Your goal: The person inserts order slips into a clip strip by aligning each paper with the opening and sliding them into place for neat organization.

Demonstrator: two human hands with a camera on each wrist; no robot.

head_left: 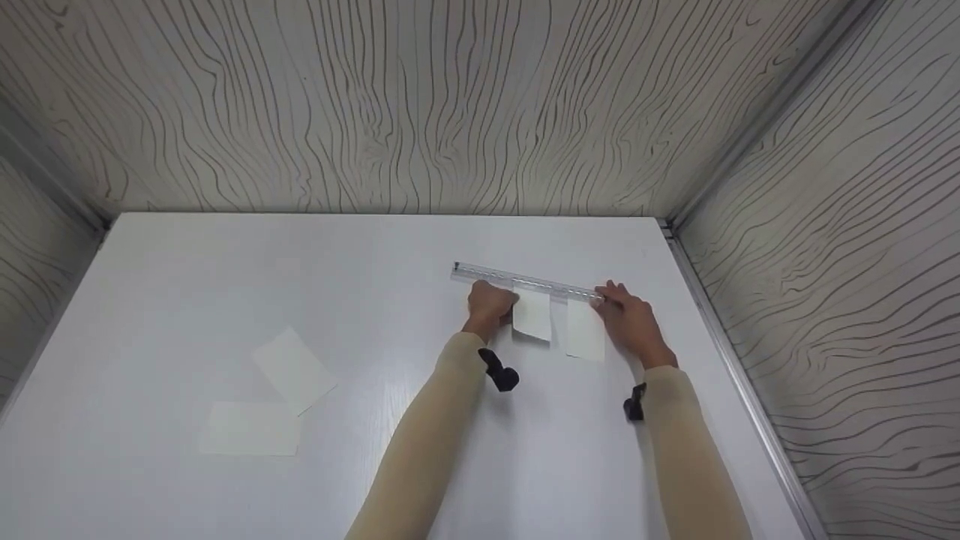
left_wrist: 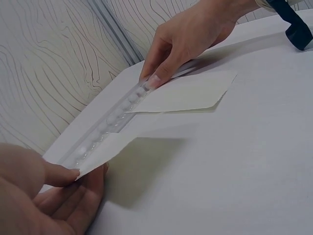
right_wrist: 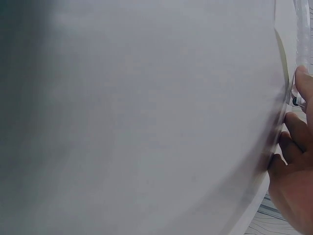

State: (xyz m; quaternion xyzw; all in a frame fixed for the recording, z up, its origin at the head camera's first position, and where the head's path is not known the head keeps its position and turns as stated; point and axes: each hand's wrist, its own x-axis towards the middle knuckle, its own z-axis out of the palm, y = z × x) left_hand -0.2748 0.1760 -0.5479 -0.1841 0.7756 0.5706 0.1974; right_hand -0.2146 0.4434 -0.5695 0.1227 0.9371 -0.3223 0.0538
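A long clear plastic strip [head_left: 525, 282] with a row of rounded bumps lies slantwise across the far right of the white table. Two pale paper cards extend from its near side. My left hand [head_left: 491, 301] pinches the left card [head_left: 534, 315] at its corner between thumb and fingers; that card is lifted and casts a shadow below it in the left wrist view. With thumb and fingertips, my right hand [head_left: 634, 324] grips the strip's right end, beside the top of the right card [head_left: 585, 331]. The right wrist view catches only part of this hand [right_wrist: 296, 171].
Two more pale cards lie at the left of the table [head_left: 390, 247], one turned diagonally [head_left: 294, 371] and one nearly level [head_left: 251, 429], close together. Wood-grain panels [head_left: 375, 105] stand behind and at the sides. A metal rail [head_left: 739, 382] runs along the right edge.
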